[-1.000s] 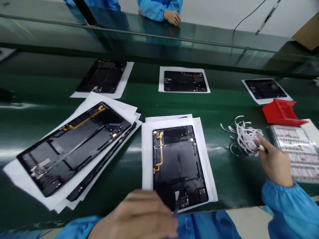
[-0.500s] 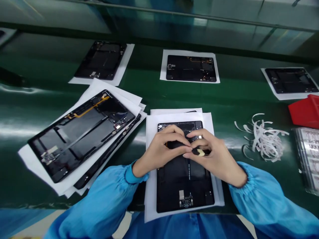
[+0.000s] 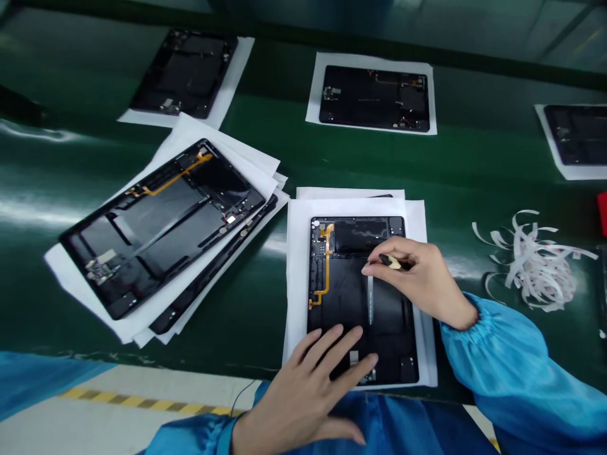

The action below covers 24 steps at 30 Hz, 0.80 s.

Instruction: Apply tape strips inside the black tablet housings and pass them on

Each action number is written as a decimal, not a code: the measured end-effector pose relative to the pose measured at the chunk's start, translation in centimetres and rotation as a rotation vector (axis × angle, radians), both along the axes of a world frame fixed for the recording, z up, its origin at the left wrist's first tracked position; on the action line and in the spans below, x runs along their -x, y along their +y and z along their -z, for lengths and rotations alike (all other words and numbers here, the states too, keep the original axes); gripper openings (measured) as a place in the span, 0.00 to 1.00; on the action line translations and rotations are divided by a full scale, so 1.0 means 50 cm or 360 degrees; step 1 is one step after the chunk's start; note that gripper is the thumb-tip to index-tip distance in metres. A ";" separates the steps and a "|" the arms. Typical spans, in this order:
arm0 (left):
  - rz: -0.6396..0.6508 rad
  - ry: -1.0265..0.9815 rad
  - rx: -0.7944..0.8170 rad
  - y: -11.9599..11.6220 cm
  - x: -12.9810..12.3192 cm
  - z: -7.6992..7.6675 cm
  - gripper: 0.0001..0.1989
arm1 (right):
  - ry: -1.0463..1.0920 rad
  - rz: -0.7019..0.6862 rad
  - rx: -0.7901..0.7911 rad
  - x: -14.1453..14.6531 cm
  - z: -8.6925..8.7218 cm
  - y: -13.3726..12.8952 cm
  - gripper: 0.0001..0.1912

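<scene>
The person's right hand (image 3: 422,281) was closed in a pinch, thumb and forefinger gripping a small black-and-cream sliver (image 3: 389,261) whose exact kind could not be made out, just above a black tablet back panel (image 3: 348,294). The left hand (image 3: 313,392) lay open, fingers spread, its fingertips (image 3: 337,332) resting on the lower part of that panel.

The panel lay upright on a white paper sheet (image 3: 298,284), squarely in front of the person on a glossy dark-green workbench (image 3: 270,151). An orange flexible cable (image 3: 326,265) ran down its left side, and a thin grey strip (image 3: 370,300) stood lengthwise near the right hand. A small pale label (image 3: 353,358) sat near the bottom edge beside a connector board (image 3: 367,377); no writing on either was legible.

To the left, a second black tablet panel (image 3: 161,221) with its own orange cable lay tilted across a loose stack of white paper (image 3: 80,278). Farther along the bench were two more black panels on white sheets (image 3: 374,98) (image 3: 578,136). A tangle of curled white backing strips (image 3: 535,265) lay to the right. Both arms wore gathered blue cleanroom sleeves (image 3: 502,360).
</scene>
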<state>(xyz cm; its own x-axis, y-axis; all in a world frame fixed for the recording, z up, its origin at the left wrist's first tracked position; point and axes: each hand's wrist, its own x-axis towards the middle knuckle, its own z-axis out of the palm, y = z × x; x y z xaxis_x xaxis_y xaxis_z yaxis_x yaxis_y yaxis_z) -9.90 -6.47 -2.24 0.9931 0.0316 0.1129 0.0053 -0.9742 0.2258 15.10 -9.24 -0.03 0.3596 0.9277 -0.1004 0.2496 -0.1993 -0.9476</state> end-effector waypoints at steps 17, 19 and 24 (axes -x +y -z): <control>0.0136 -0.0038 0.0029 0.018 -0.017 -0.001 0.29 | -0.0390 0.0010 -0.0262 0.000 0.047 0.001 0.08; 0.0140 -0.0027 0.0014 0.017 -0.015 0.002 0.28 | -0.0409 0.0008 -0.0258 0.002 0.047 0.002 0.08; 0.0106 -0.0028 0.0053 0.007 -0.006 0.018 0.27 | -0.0431 0.0011 -0.0220 0.002 0.047 0.003 0.07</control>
